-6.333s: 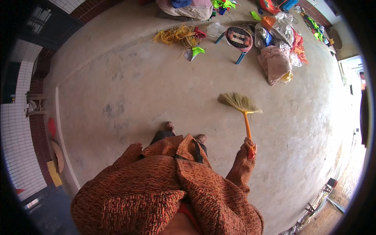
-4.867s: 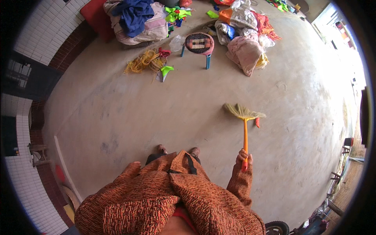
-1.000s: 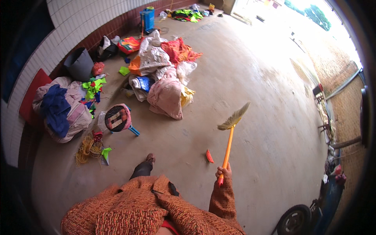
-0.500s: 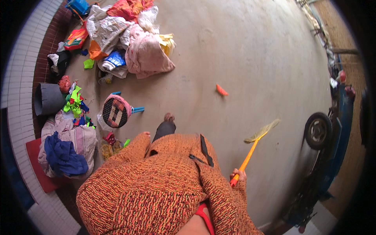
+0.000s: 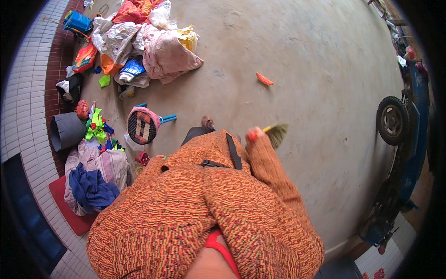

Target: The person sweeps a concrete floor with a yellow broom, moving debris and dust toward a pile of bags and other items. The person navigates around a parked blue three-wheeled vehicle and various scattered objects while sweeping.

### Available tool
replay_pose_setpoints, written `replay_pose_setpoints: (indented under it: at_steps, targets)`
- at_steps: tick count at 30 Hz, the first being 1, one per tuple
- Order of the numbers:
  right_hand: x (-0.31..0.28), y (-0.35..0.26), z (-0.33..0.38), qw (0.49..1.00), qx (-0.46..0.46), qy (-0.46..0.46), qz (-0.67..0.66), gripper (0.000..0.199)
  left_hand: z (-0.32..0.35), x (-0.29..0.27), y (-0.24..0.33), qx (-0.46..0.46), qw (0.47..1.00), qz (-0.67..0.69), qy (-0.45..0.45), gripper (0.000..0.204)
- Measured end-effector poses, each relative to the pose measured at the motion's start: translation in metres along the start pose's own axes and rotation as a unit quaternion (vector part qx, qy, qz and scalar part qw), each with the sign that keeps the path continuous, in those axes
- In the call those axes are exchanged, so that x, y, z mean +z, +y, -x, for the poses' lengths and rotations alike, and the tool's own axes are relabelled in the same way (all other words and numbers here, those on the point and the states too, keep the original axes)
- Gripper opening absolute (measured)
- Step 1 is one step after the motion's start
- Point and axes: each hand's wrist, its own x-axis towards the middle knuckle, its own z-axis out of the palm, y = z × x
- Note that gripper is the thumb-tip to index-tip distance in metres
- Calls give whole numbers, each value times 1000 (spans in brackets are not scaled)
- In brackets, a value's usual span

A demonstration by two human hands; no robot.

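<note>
Head view, lower left: a blue cloth (image 5: 91,187) lies on a pale bundle (image 5: 113,162), with a round stool (image 5: 142,128) up and to the right. Left of the middle, the left hand (image 5: 160,156) peeks out, and I can't tell if it is spread or curled. Just right of the middle, the right hand (image 5: 256,131) is wrapped round the handle of the broom (image 5: 278,134) (a red curved piece (image 5: 265,78) lies higher up). The broom looks light, with soft, bendy straw and a stiff, maybe slippery handle, so I'd hold the handle. Far right is a black wheel (image 5: 393,121).
</note>
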Motion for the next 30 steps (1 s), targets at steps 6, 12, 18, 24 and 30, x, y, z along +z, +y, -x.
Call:
replay_pose_setpoints:
  at_steps: [6, 12, 18, 24, 30]
  targets:
    - [145, -5, -106, 979, -64, 193, -3, 6, 23, -1, 3, -20, 999, -25, 22, 30]
    - [204, -75, -122, 976, 61, -56, -202, 17, 23, -4, 7, -22, 998, -52, 24, 31]
    - [162, -152, -36, 952, 73, -204, -214, 22, 5, 9, 30, -17, 996, -92, -1, 32]
    - [145, -155, 130, 991, -87, -57, 86, 36, -30, 29, 69, 3, 987, -155, -41, 33]
    - [110, -122, 246, 947, -159, 189, 205, 64, -55, 46, 109, 18, 971, -229, -71, 34]
